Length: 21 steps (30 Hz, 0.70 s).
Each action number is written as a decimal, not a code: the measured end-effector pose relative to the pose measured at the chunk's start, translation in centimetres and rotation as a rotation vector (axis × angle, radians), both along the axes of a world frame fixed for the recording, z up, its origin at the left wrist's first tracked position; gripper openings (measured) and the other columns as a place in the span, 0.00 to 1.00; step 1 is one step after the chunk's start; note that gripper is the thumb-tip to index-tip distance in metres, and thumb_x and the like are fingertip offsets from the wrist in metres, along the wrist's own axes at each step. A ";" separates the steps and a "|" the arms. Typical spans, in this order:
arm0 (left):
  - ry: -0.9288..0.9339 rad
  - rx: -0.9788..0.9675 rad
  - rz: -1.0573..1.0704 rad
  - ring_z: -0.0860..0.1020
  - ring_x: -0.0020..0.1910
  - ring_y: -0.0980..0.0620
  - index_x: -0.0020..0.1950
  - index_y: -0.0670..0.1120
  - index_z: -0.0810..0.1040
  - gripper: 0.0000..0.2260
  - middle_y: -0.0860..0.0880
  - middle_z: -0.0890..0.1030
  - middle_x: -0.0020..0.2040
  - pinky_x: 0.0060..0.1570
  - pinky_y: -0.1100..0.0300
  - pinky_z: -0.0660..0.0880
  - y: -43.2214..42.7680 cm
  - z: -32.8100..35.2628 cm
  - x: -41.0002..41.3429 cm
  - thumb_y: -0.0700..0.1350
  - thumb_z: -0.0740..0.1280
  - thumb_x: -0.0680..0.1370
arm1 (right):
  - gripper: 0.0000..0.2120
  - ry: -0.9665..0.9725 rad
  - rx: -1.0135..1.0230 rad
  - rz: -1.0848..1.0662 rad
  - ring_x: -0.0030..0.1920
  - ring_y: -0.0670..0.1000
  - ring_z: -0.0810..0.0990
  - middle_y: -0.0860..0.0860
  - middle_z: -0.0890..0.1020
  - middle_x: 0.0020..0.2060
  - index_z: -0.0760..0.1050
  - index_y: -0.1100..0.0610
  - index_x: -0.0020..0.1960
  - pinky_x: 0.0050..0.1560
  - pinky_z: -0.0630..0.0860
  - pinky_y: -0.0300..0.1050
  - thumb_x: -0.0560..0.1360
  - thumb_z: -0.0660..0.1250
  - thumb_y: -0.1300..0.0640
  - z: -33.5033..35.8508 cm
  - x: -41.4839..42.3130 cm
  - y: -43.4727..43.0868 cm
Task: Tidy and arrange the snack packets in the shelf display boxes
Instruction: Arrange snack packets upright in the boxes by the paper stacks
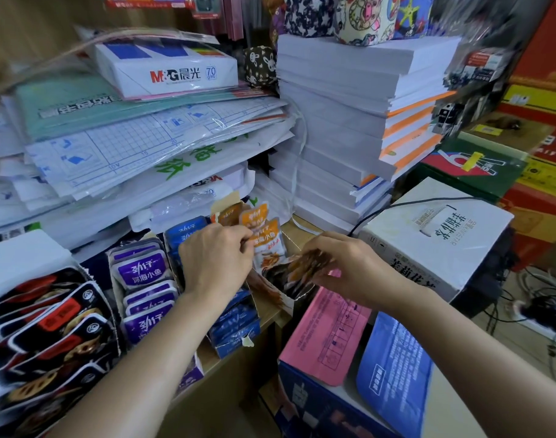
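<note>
Left hand grip: left hand [216, 257] was at the centre of the frame, fingers curled, thumb and fingertips pinching the left edge of an upright orange packet [268, 245].
Right hand grip: right hand [343, 263] was just right of centre, fingers bent around a small bunch of brown-orange packets [308, 267]; this bunch was blurred, so I could not count it.
Packet and grip: the orange packet stood just right of the left fingertips, and the bunch hung at the left side of the right hand, so both lay between the two hands.
Orange display box: orange display box [270, 292] was open under and between the hands, with more orange packets standing at its back.
Blue packets: blue packets [188, 235] filled the next box to the left, partly hidden by the left wrist.
Purple packets: purple packets [140, 270] stood in rows further to the left.
Black-red packets: black-red packets [49, 327] lay overlapping at the lower left of the frame.
Behind: a paper ream [175, 67] lay on plastic-wrapped sheets at the upper left, and a tall white paper stack [349, 121] rose at the upper centre.
Right side: a white carton [434, 235] stood at the right, and a pink sheet [327, 330] lay below the right hand.
</note>
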<state>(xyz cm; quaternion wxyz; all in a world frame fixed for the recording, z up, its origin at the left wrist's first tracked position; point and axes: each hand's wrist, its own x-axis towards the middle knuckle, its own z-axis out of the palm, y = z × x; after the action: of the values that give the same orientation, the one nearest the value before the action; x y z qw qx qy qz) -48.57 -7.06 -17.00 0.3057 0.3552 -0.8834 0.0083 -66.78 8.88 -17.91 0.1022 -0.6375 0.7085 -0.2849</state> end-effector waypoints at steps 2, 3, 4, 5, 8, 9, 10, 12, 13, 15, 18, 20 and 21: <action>0.036 -0.002 0.024 0.80 0.33 0.45 0.48 0.55 0.87 0.05 0.48 0.82 0.35 0.28 0.60 0.70 -0.6 0.1 0.2 0.52 0.77 0.74 | 0.24 -0.039 0.007 -0.016 0.47 0.42 0.82 0.43 0.77 0.56 0.75 0.47 0.63 0.49 0.80 0.37 0.71 0.78 0.60 -0.1 0.1 -0.7; 0.043 0.001 0.030 0.80 0.33 0.45 0.48 0.56 0.87 0.05 0.48 0.81 0.35 0.28 0.60 0.70 -0.7 0.0 0.2 0.52 0.76 0.74 | 0.25 -0.048 0.016 -0.021 0.48 0.41 0.81 0.43 0.77 0.56 0.74 0.47 0.65 0.50 0.79 0.34 0.71 0.77 0.60 -0.2 0.2 -1.1; 0.049 0.008 0.030 0.79 0.34 0.46 0.49 0.56 0.86 0.05 0.49 0.81 0.35 0.30 0.59 0.70 -0.8 0.0 0.2 0.53 0.76 0.74 | 0.26 -0.054 0.027 -0.018 0.49 0.40 0.80 0.42 0.76 0.57 0.73 0.47 0.66 0.51 0.77 0.32 0.72 0.77 0.60 -0.3 0.4 -1.6; 0.059 0.017 0.020 0.78 0.35 0.47 0.48 0.56 0.86 0.06 0.49 0.81 0.36 0.33 0.58 0.71 -0.8 -0.1 0.2 0.53 0.77 0.73 | 0.27 -0.053 0.035 -0.010 0.51 0.40 0.79 0.42 0.76 0.57 0.72 0.47 0.67 0.52 0.76 0.31 0.72 0.77 0.60 -0.4 0.6 -2.1; 0.070 0.082 -0.042 0.75 0.41 0.50 0.47 0.55 0.86 0.08 0.53 0.81 0.37 0.48 0.53 0.69 -1.4 -0.2 0.3 0.53 0.79 0.71 | 0.26 -0.060 0.033 -0.005 0.54 0.41 0.77 0.42 0.78 0.57 0.72 0.46 0.67 0.54 0.75 0.30 0.73 0.76 0.60 -0.6 1.1 -3.3; 0.074 0.107 -0.053 0.76 0.44 0.50 0.48 0.56 0.86 0.08 0.55 0.81 0.37 0.51 0.52 0.67 -1.8 -0.1 0.4 0.54 0.79 0.71 | 0.26 -0.077 0.019 -0.018 0.55 0.42 0.77 0.42 0.78 0.57 0.73 0.46 0.67 0.55 0.77 0.35 0.73 0.76 0.60 -0.5 1.1 -3.6; 0.094 0.132 -0.060 0.77 0.46 0.51 0.49 0.56 0.86 0.08 0.56 0.81 0.37 0.52 0.53 0.66 -2.2 0.0 0.6 0.54 0.78 0.72 | 0.25 -0.091 0.002 -0.035 0.56 0.43 0.78 0.43 0.78 0.57 0.73 0.46 0.67 0.56 0.79 0.40 0.73 0.76 0.60 -0.4 1.2 -3.9; 0.150 0.189 -0.060 0.77 0.48 0.51 0.51 0.55 0.86 0.09 0.58 0.81 0.38 0.52 0.56 0.63 -3.0 0.3 0.9 0.55 0.77 0.73 | 0.25 -0.112 -0.044 -0.061 0.57 0.44 0.78 0.43 0.78 0.57 0.73 0.46 0.66 0.56 0.80 0.44 0.74 0.75 0.61 -0.3 1.3 -4.6; 0.168 0.210 -0.063 0.77 0.48 0.52 0.52 0.56 0.86 0.10 0.58 0.81 0.39 0.52 0.57 0.61 -3.3 0.4 1.1 0.56 0.76 0.73 | 0.25 -0.122 -0.071 -0.070 0.57 0.44 0.78 0.43 0.77 0.57 0.72 0.46 0.66 0.56 0.80 0.44 0.74 0.74 0.62 -0.4 1.5 -5.1; 0.166 0.241 -0.071 0.76 0.50 0.53 0.51 0.57 0.86 0.09 0.59 0.81 0.39 0.52 0.57 0.60 -3.8 0.5 1.4 0.57 0.76 0.73 | 0.28 -0.103 -0.088 -0.083 0.57 0.47 0.77 0.44 0.76 0.58 0.71 0.45 0.68 0.57 0.79 0.48 0.73 0.73 0.63 -0.9 1.8 -5.8; 0.117 0.310 -0.114 0.76 0.52 0.53 0.49 0.58 0.86 0.06 0.63 0.80 0.37 0.53 0.56 0.61 -4.1 0.7 1.6 0.56 0.74 0.75 | 0.34 0.010 -0.031 -0.114 0.64 0.52 0.71 0.47 0.72 0.67 0.68 0.43 0.73 0.65 0.74 0.54 0.72 0.76 0.57 -2.0 2.1 -6.7; 0.151 0.365 -0.150 0.78 0.51 0.54 0.50 0.58 0.86 0.04 0.64 0.80 0.38 0.57 0.53 0.68 -4.3 0.6 1.9 0.54 0.72 0.77 | 0.36 -0.019 -0.022 -0.104 0.66 0.52 0.71 0.46 0.67 0.71 0.66 0.41 0.75 0.63 0.75 0.49 0.72 0.76 0.58 -2.2 2.2 -7.0; 0.207 0.397 -0.170 0.79 0.50 0.57 0.51 0.58 0.86 0.05 0.63 0.82 0.41 0.59 0.52 0.72 -4.4 0.7 1.9 0.53 0.72 0.77 | 0.38 -0.056 -0.035 -0.095 0.64 0.50 0.73 0.45 0.67 0.70 0.64 0.41 0.76 0.60 0.76 0.44 0.72 0.76 0.60 -2.2 2.3 -7.1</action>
<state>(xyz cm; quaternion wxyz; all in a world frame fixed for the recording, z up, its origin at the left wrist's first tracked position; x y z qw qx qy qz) -46.63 -11.44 -16.31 0.3185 0.3316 -0.8583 -0.2277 -64.44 1.77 -20.07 0.0971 -0.5965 0.7298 -0.3195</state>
